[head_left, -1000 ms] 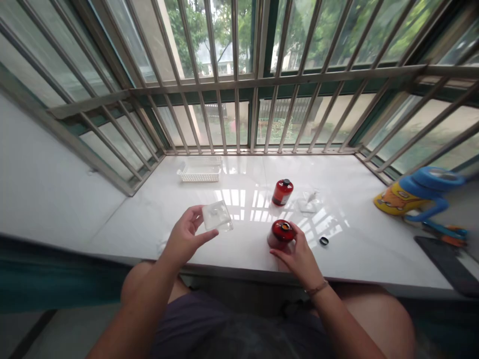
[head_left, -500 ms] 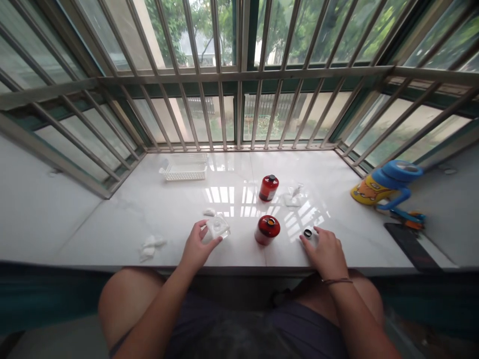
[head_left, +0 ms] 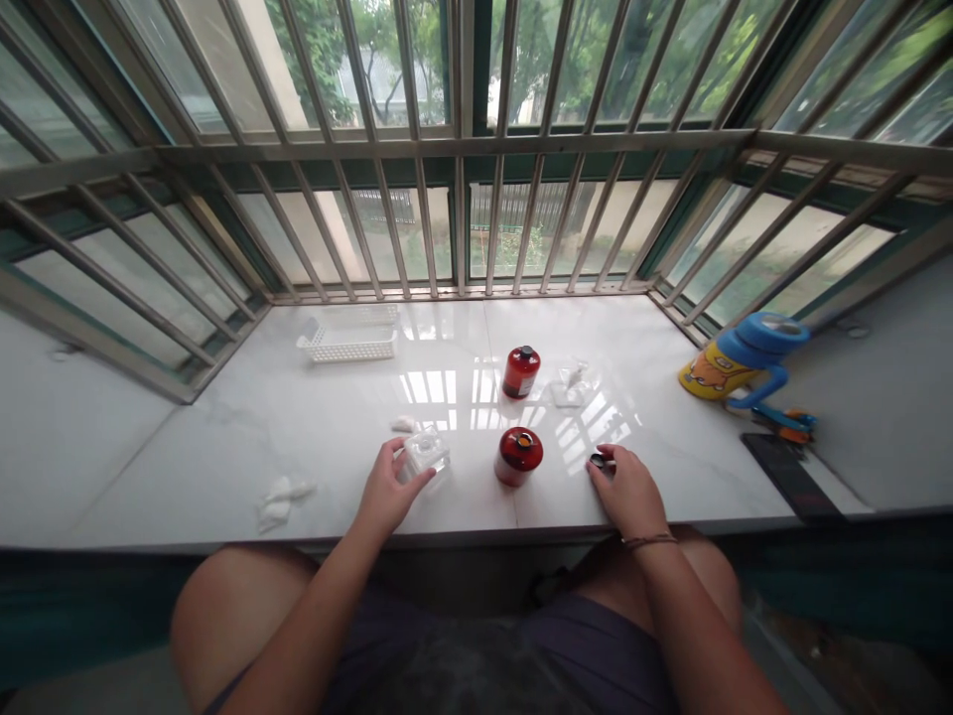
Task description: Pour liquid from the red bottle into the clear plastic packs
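In the head view, taking the uncapped red bottle (head_left: 519, 461) as the clock's centre, the left hand (head_left: 387, 494) at nine o'clock holds a clear square container (head_left: 427, 450) across its sides, probably to steady it. At three, the right hand (head_left: 632, 489) has a narrow pinch grip on a small black cap (head_left: 597, 461); whether it clears the surface (head_left: 462, 511) I cannot tell. The capped red bottle (head_left: 521, 374) stands toward twelve, leaving both hands room.

You wear a thin, reddish-brown bracelet (head_left: 650, 540) around your right wrist (head_left: 646, 526), dull purple shorts (head_left: 588, 636) that leave your knees (head_left: 230, 596) bare, and a dark, blurred top (head_left: 439, 670).
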A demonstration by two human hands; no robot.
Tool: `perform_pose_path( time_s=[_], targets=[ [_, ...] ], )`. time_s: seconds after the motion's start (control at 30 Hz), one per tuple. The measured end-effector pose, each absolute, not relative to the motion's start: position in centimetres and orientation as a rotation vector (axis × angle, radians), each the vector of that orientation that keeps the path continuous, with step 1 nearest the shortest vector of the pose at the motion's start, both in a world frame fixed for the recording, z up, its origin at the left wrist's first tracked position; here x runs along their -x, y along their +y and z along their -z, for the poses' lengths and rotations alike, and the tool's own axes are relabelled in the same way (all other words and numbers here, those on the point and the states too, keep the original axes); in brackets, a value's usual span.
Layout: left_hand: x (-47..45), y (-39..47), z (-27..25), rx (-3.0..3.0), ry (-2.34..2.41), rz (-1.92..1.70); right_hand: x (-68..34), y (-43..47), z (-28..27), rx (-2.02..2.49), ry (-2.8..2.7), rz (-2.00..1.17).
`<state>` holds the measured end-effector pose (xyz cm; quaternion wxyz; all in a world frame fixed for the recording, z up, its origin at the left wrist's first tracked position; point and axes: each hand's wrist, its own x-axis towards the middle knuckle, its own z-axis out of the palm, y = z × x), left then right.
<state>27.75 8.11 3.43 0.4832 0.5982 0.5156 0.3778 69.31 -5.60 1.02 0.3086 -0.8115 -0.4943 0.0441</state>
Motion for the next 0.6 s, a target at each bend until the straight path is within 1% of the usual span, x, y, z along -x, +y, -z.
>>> perform_pose_path(
  time_s=[0.2,0.4,0.5,0.6],
  targets=[
    [-27.7,7.9,-3.4,-1.453,1.295,-0.902,-68.3,-5.8,-2.3,2.042,-1.282,-0.202],
    [-27.4,7.4,-4.1,-1.537,1.393,-0.812,-66.1,-5.3,-5.2,1.885,-1.319,-0.241],
    [-27.3,6.9,-5.0,-1.621,1.469,-0.898,-64.9,-4.9,-7.2,1.813,-1.388,-0.259],
    [-27.7,5.9,-6.8,-1.83,1.444,-1.102,-63.8,-4.5,-9.4,1.745,-1.491,-0.243]
  ],
)
